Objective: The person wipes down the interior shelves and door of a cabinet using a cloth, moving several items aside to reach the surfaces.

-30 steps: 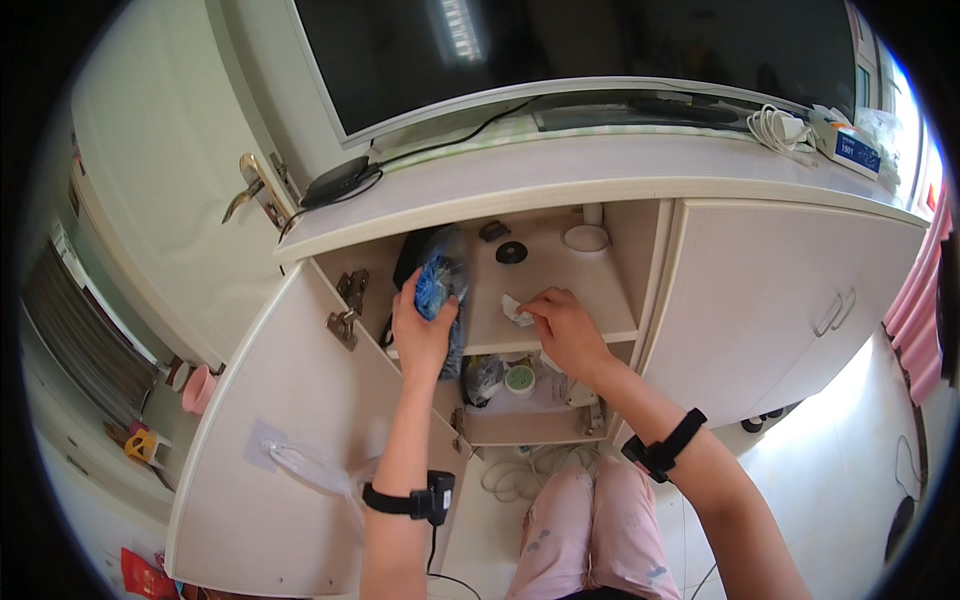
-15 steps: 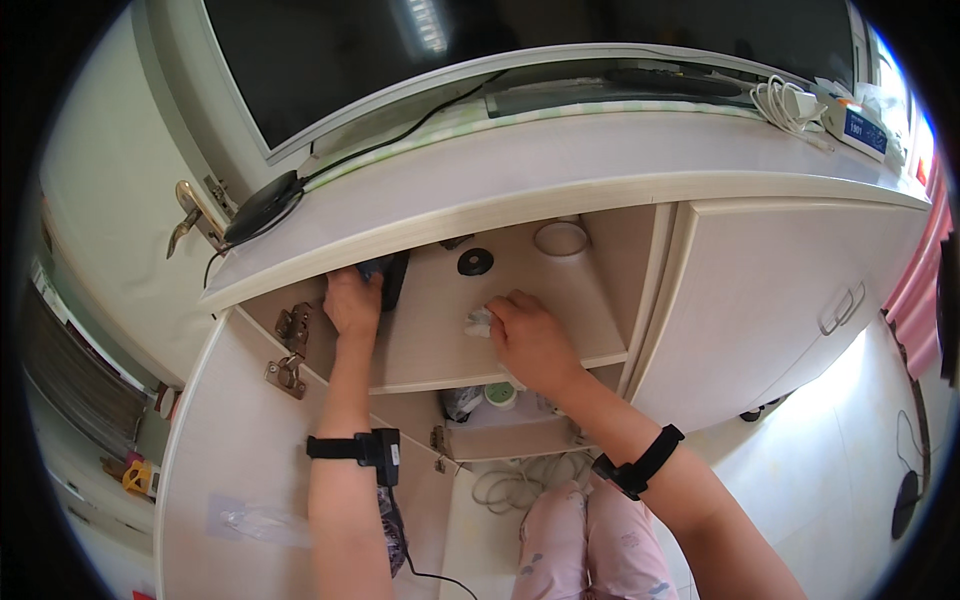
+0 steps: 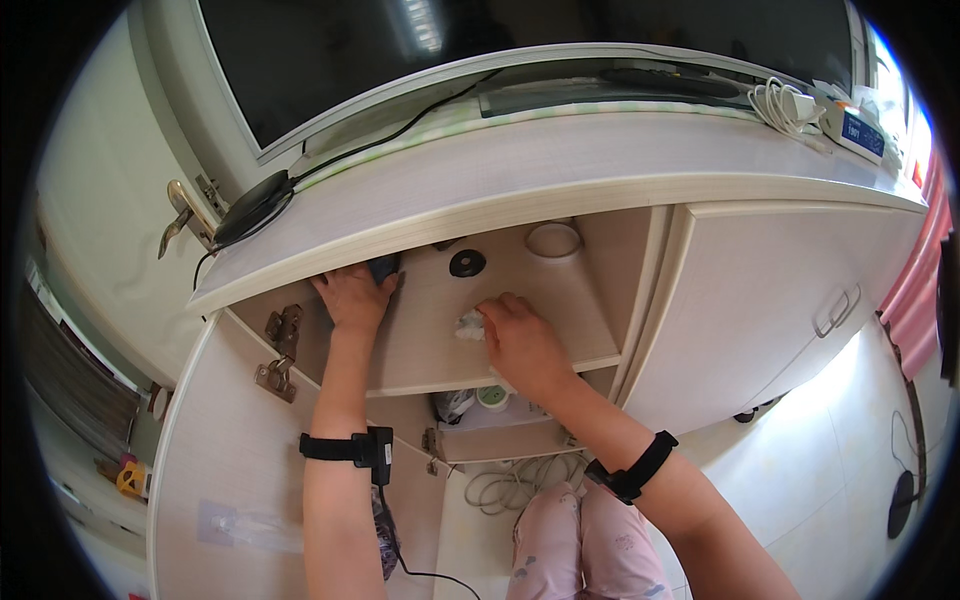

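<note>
Inside the open cabinet, my left hand [image 3: 355, 300] reaches under the top edge at the left, thumb and fingers spread. It rests against a dark blue and black object [image 3: 383, 267], mostly hidden, whose kind I cannot make out. My right hand [image 3: 522, 342] is closed on a crumpled white wad [image 3: 470, 324], like a tissue or cloth, low over the upper shelf [image 3: 425, 345]. Beyond it on the shelf lie a black disc with a small hole [image 3: 467, 263] and a round whitish ring-shaped item [image 3: 553, 239].
The open cabinet door [image 3: 235, 455] with metal hinges [image 3: 280, 350] stands at the left. A lower shelf holds a green-lidded tub [image 3: 493, 397]. Coiled cable [image 3: 510, 487] lies below. On top are a television [image 3: 540, 40], a black device [image 3: 255, 208] and a white charger cable [image 3: 785, 105].
My left hand has spread its fingers, and the dark object sits deeper, more hidden behind the hand. My right hand stays over the shelf with the white wad. The view has shifted slightly.
</note>
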Action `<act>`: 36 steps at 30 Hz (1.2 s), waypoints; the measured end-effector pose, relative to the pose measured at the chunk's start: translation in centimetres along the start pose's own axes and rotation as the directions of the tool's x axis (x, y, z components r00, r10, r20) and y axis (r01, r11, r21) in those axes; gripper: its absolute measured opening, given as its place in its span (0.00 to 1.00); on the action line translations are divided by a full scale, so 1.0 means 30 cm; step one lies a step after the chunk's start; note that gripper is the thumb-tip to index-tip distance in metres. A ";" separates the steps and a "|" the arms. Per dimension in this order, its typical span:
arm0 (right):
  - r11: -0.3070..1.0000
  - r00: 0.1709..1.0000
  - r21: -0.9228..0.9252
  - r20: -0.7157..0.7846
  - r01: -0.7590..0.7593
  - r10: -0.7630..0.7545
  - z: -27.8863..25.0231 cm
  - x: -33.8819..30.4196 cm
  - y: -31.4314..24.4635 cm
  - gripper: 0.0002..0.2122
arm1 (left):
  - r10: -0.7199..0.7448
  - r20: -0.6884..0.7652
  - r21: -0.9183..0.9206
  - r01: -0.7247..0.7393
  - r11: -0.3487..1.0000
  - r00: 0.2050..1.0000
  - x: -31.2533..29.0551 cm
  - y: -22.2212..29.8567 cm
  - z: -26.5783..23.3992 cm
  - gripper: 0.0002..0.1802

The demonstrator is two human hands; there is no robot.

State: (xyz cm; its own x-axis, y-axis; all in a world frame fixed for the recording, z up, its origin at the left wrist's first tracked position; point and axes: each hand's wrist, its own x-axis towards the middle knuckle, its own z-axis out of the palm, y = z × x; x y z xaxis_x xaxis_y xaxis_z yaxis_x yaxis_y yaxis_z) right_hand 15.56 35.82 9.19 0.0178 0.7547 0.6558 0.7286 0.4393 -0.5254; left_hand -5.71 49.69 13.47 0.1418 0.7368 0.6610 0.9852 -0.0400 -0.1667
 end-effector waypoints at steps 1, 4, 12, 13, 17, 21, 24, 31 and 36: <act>1.000 1.000 0.019 -0.031 0.006 -0.005 0.002 -0.002 0.007 0.08 | -0.005 0.028 -0.021 0.006 1.000 1.000 -0.005 0.011 -0.021 0.49; 0.989 0.996 0.132 -0.037 -0.071 0.077 -0.005 0.000 -0.021 0.08 | 0.017 0.013 -0.027 -0.016 1.000 1.000 -0.029 0.027 -0.074 0.46; 0.978 0.982 0.184 -0.141 -0.099 0.126 -0.023 0.002 0.008 0.08 | 0.433 0.029 -0.564 -0.343 0.751 0.901 -0.014 0.282 -0.060 0.26; 0.989 0.989 0.096 -0.090 -0.109 0.118 -0.030 0.003 -0.005 0.08 | 0.495 0.068 -0.568 -0.374 0.733 0.867 0.001 0.298 -0.045 0.26; 0.995 0.992 0.086 -0.114 -0.045 0.055 -0.004 0.002 -0.003 0.08 | 0.528 0.240 -0.451 -0.388 0.804 0.815 0.063 0.357 0.037 0.26; 0.997 0.988 0.077 -0.157 0.004 0.008 0.004 0.000 0.020 0.09 | 0.394 0.472 -0.517 -0.115 0.849 0.788 0.068 0.287 0.072 0.26; 0.995 0.992 0.095 -0.125 -0.017 0.029 0.001 0.003 -0.001 0.09 | 0.343 0.474 -0.443 -0.117 0.889 0.811 0.024 0.196 0.065 0.25; 0.956 0.875 0.241 -0.409 -0.170 0.259 -0.033 0.014 0.106 0.11 | 0.146 0.013 -0.904 -0.051 0.424 0.989 -0.295 0.385 -0.231 0.20; 0.621 0.913 0.698 0.121 -0.356 0.389 -0.120 -0.043 0.052 0.14 | 0.084 0.003 -0.915 -0.031 0.402 0.996 -0.397 0.470 -0.219 0.23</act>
State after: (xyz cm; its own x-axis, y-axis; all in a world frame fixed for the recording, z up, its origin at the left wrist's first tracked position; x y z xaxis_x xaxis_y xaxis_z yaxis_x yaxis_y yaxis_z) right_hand 19.14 33.77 9.47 0.2169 0.9189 0.3295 -0.0319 0.3440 -0.9384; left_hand 7.12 35.92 8.04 0.2234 0.7332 0.6423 0.4801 -0.6562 0.5821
